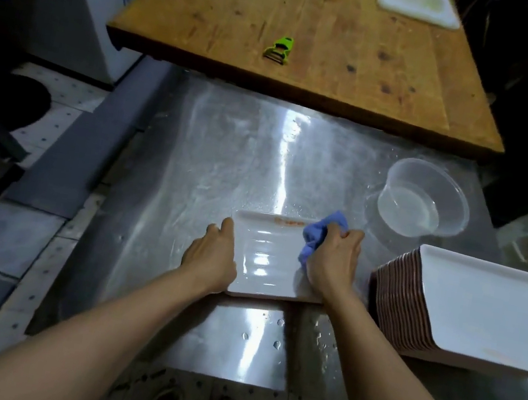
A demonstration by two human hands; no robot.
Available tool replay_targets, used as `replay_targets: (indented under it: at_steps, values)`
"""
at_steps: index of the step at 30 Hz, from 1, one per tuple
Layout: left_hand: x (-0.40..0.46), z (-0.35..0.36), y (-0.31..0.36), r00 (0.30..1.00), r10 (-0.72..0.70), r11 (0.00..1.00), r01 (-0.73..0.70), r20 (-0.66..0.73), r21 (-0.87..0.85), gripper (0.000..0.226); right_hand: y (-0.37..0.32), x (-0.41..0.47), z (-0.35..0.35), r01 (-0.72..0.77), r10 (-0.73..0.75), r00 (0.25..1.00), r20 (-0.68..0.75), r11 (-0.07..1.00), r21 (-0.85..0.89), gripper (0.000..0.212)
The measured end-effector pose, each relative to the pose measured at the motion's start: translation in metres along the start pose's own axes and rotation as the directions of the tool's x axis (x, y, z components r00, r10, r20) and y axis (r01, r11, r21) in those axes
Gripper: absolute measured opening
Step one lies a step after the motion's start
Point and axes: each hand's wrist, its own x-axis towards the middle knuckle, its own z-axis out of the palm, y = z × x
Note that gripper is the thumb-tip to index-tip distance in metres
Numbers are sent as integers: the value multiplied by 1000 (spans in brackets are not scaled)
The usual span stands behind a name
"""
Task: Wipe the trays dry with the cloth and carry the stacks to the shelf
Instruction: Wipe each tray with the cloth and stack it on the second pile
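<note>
A: Tray (263, 258) front and centre, lying flat on the steel desk (214, 157), its long axis running away from the person, near edge just short of the desk's front lip.

B: And both hands are on it. Left hand (210, 255) sits on the tray's left rim, fingers (227, 225) laid over the edge, steadying it. I can't tell whether the thumb is hooked under the rim.

A: Right hand (332, 262) has the blue cloth (319, 234) bunched up, fingers curled tight round it, pressing it onto the tray's right side, toward the far corner.

B: So the unwiped surface lies to the left of the cloth, between the two hands. It still gleams there, wet I'd say.

A: My read: the wipe has to sweep leftward and back toward the body. There's an orange smear along the far rim too.

B: The stack of trays (466, 308) is just beside the right hand, on the desk's right side, so that arm is the nearer one for stacking.

A: Clear tub (425, 201) beyond, green peeler (279, 49) on the wooden board (316, 35).
</note>
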Motion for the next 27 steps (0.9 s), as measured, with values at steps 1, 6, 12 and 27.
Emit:
replay_targets:
  at_steps: [1, 6, 12, 27]
  values:
    - [1, 1, -1, 1000, 3, 1000, -3, -1, -3, 59, -2, 5, 4, -10, 11, 1000, -13, 999, 37, 26]
    - [2, 2, -5, 1000, 24, 999, -24, -1, -48, 63, -13, 4, 22, 110, -113, 993, 24, 990, 93, 17]
    - [1, 0, -12, 996, 85, 988, -82, 15, -133, 65, -43, -22, 51, 384, -404, 882, 244, 914, 127, 29]
    - [-1, -12, -19, 995, 56, 889, -9, 88, -459, 49, -26, -51, 23, 522, -451, 699, 555, 852, 35, 28]
